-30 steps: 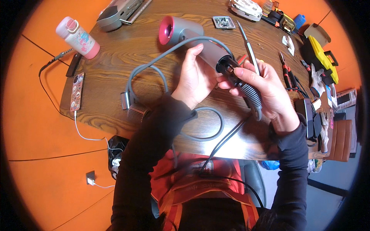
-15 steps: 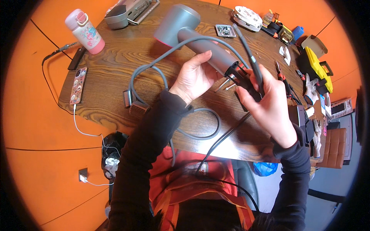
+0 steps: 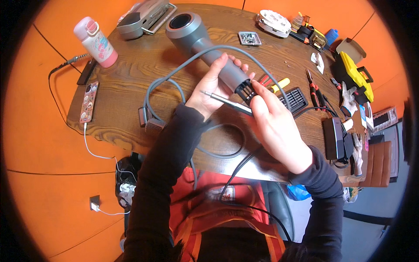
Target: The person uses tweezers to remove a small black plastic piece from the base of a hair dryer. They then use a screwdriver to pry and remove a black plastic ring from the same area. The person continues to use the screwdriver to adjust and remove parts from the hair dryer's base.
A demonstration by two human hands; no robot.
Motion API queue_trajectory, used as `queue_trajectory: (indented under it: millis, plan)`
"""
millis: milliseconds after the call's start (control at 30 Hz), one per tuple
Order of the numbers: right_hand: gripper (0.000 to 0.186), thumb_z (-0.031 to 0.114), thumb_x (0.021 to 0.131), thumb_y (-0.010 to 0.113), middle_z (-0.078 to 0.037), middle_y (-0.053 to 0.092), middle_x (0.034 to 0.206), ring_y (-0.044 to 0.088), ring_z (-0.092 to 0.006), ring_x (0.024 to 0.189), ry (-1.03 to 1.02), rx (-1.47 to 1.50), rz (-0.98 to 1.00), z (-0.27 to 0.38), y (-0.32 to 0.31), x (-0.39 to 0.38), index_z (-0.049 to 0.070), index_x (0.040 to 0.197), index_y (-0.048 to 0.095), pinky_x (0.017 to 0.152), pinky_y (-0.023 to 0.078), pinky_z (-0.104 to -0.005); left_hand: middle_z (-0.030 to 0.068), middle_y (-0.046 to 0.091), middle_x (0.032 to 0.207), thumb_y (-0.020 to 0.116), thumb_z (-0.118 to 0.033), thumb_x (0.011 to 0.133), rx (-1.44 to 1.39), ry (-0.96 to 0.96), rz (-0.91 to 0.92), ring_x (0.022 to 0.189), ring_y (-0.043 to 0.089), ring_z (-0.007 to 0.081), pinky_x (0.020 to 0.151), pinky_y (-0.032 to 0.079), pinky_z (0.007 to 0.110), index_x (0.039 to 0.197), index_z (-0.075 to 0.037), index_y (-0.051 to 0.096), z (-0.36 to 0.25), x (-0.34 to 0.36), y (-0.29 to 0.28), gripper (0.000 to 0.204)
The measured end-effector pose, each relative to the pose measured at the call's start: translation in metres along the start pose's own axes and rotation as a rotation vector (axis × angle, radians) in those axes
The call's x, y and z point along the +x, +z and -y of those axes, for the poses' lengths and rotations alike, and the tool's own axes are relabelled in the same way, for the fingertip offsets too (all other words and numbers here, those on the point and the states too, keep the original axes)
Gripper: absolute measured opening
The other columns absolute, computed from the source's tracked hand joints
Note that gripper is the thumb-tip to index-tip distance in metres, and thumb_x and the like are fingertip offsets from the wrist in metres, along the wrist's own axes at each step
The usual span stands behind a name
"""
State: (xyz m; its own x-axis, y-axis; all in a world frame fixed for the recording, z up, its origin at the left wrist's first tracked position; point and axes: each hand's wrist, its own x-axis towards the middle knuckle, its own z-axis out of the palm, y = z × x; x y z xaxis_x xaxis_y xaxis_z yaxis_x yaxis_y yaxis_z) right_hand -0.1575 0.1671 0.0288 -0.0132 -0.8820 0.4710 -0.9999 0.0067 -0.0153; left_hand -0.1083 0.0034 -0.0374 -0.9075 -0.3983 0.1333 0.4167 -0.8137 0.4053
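Note:
A grey hair dryer (image 3: 197, 43) is tilted over the table, its round head at the far end and its handle slanting down toward me. My left hand (image 3: 214, 85) is wrapped around the handle, thumb on top. The handle's open lower end (image 3: 245, 91) shows dark inner parts. Against that end press the fingers of my right hand (image 3: 277, 124), which also holds a slim screwdriver (image 3: 224, 102) with its tip pointing left. What those fingertips touch inside is partly hidden. A grey cable (image 3: 257, 61) loops over the handle and both sides of my left hand.
A black bit case (image 3: 296, 100) and yellow-handled screwdriver (image 3: 280, 85) lie right of my hands. Farther off are a tray of small parts (image 3: 249, 38), pliers (image 3: 312, 87) and a yellow toolbox (image 3: 352, 74). Leftward stand a bottle (image 3: 98, 46) and a phone (image 3: 88, 102).
The dryer has rolled in my left hand, so its round end opening now faces up. My right hand has moved left and nearer, and the screwdriver has swung from pointing away to pointing left.

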Motion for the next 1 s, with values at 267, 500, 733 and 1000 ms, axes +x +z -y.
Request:
queue_trajectory:
  millis: [267,500,733,1000]
  plan:
    - [0.02,0.01,0.086,0.051,-0.019,0.052,0.094,0.054,-0.0337,0.085,0.423,0.336,-0.292,-0.022,-0.044,-0.03,-0.005,0.099,0.049,0.077,0.043,-0.0367,0.0075,0.054,0.093,0.066,-0.041,0.082,-0.087,0.013,-0.155,0.092,0.058,0.0189,0.096,0.047,0.043,0.095,-0.001,0.049,-0.005,0.001,0.007,0.045]
    - [0.021,0.017,0.097,0.041,-0.013,0.04,0.058,0.043,-0.0235,0.049,0.672,0.334,-0.255,-0.045,-0.027,-0.062,0.001,0.084,0.045,0.048,0.033,-0.0331,0.0073,0.053,0.095,0.067,-0.047,0.08,-0.103,0.015,-0.19,0.094,0.058,0.0192,0.099,0.045,0.043,0.103,0.001,0.045,-0.003,0.001,0.007,0.057]
    - [0.021,0.014,0.094,0.049,-0.016,0.043,0.057,0.043,-0.0244,0.048,0.714,0.307,-0.232,-0.065,-0.019,-0.078,0.0,0.078,0.047,0.048,0.035,-0.0335,0.0069,0.056,0.091,0.066,-0.053,0.077,-0.273,-0.077,-0.179,0.093,0.059,0.0205,0.096,0.046,0.042,0.103,0.0,0.046,-0.007,0.003,-0.004,0.062]
    - [0.017,0.019,0.083,0.066,-0.009,0.053,0.053,0.048,-0.0167,0.045,0.765,0.161,-0.26,-0.13,-0.001,-0.079,0.004,0.087,0.062,0.046,0.037,-0.0291,0.0055,0.056,0.086,0.055,-0.058,0.082,-0.121,-0.097,-0.181,0.088,0.059,0.0178,0.096,0.045,0.038,0.091,-0.002,0.051,-0.003,0.002,-0.007,0.057]
